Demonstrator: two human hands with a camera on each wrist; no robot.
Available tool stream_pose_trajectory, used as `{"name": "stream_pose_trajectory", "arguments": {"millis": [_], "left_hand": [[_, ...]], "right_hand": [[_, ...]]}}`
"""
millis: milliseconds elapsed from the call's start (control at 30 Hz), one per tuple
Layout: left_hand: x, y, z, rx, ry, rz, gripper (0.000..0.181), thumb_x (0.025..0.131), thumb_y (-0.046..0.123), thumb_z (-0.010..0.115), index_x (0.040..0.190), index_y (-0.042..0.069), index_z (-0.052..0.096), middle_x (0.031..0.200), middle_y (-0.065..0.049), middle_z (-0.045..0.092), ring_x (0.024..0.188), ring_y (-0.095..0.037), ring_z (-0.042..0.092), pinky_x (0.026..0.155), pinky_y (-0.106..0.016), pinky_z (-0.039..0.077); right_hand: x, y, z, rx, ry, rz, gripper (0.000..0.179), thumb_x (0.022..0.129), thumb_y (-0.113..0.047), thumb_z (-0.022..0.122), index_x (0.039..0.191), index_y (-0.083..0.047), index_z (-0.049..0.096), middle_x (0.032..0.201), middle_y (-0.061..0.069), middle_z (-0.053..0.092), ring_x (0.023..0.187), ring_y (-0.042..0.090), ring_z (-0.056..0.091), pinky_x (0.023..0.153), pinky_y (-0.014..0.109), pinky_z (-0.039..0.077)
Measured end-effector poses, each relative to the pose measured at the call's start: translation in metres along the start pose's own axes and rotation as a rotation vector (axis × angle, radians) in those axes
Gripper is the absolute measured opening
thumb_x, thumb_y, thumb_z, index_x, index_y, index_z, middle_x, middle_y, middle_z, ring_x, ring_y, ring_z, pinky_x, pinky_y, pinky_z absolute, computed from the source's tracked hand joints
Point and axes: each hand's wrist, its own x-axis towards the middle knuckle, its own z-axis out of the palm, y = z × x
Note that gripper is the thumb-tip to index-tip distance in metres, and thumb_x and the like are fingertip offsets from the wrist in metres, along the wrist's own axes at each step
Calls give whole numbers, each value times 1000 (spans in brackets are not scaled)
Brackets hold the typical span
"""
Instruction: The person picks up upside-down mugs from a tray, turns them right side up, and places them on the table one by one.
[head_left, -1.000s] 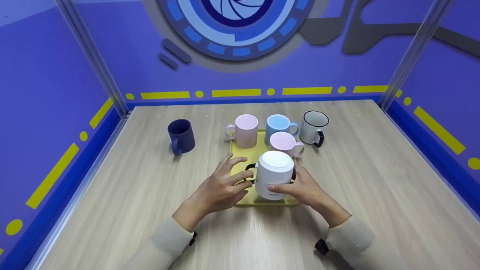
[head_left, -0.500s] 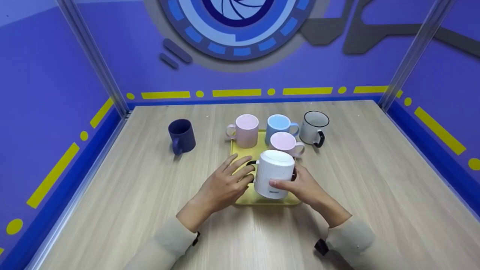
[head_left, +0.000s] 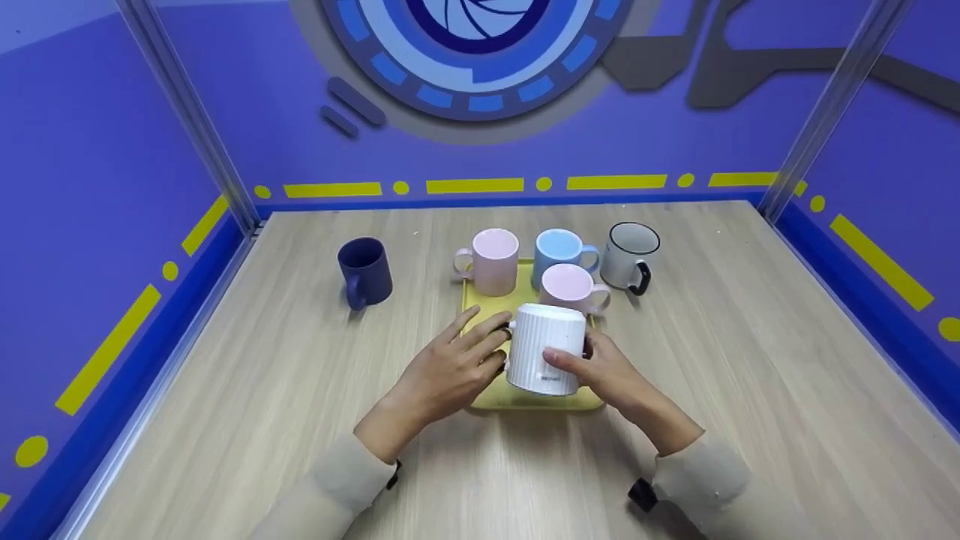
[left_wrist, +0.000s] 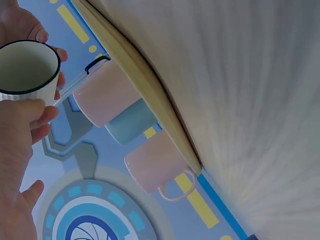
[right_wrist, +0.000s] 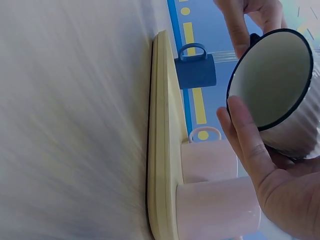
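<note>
A white ribbed mug (head_left: pixel 546 360) with a black rim is held bottom-up over the yellow tray (head_left: pixel 540 403). My right hand (head_left: pixel 611 371) grips its body, thumb across the front. At the handle on the mug's left side, the fingers of my left hand (head_left: pixel 450 375) are curled, partly hiding it. The right wrist view looks into the mug's pale inside (right_wrist: pixel 272 80), with left-hand fingers by the handle. On the tray stand a pink mug (head_left: pixel 495 266), a light blue mug (head_left: pixel 553 262) and a second pink mug (head_left: pixel 566 289), just behind the white one.
Right of the tray stands a grey-white mug (head_left: pixel 625 259) with black rim and handle. A dark blue mug (head_left: pixel 365 274) stands upright to the left on the wooden table (head_left: pixel 300 390). Blue-purple panels (head_left: pixel 247 112) close off the back and both sides.
My left hand has moved slightly right, and its fingers have closed in around the handle. The white mug has tilted, so less of its base shows. The other mugs have stayed put.
</note>
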Motion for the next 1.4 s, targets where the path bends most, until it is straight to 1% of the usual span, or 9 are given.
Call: {"name": "stream_pose_trajectory", "arguments": {"millis": [133,300,533,667,867,1100,1267,1333,1400], "left_hand": [[0,-1,-2,-8,-17,10,16,104,28,60,98,18,70,134,0,64,149,-20,44,123,-47,37],[-2,0,-3,-61,-37,18,19,106,34,55,102,20,67,135,1,64,150,-21,42,124,-49,35],[-3,0,-2,-111,-25,40,24,107,41,52,103,21,65,132,1,65,144,-22,48,116,-47,44],[-3,1,-3,-122,-16,46,26,107,41,51,102,20,64,130,1,67,139,-22,53,109,-42,48],[-1,2,-4,-137,21,47,24,103,41,56,97,20,64,123,2,70,130,-22,58,103,-41,51],[0,2,-5,-146,16,49,26,104,43,55,100,20,66,120,4,71,125,-21,60,102,-40,52],[1,2,-5,-162,32,34,25,105,40,54,102,19,66,116,5,72,117,-21,64,100,-38,53],[1,2,-4,-188,49,28,23,105,37,54,102,18,66,114,5,71,114,-21,65,99,-37,53],[2,1,-4,-219,66,24,21,105,34,55,102,16,66,113,4,71,111,-21,66,99,-36,54]], "right_hand": [[0,-2,-1,51,-14,27,60,101,-36,63,144,1,44,123,18,63,101,18,68,80,38,62],[0,-2,-1,102,-50,35,58,107,-38,55,147,1,38,115,12,66,94,19,72,73,42,64],[-2,-1,-2,125,-95,50,63,110,-45,44,148,4,33,105,5,73,88,18,74,70,40,63],[-2,-2,-3,107,-109,67,65,111,-48,38,150,3,31,106,6,74,90,17,73,71,40,63],[-3,-2,-3,95,-134,59,66,112,-50,31,154,1,27,105,9,75,90,19,74,70,40,63],[-3,-2,-4,84,-154,59,68,111,-53,24,145,4,39,103,10,75,86,22,75,72,38,62],[-4,0,-5,102,-129,72,70,111,-55,22,156,-2,25,104,12,71,85,26,75,74,42,62],[-5,0,-6,109,-122,71,69,111,-55,21,159,-6,20,104,14,70,84,27,75,74,44,62],[-5,0,-7,112,-122,69,68,110,-56,20,160,-9,19,105,14,69,84,27,74,73,43,62]]}}
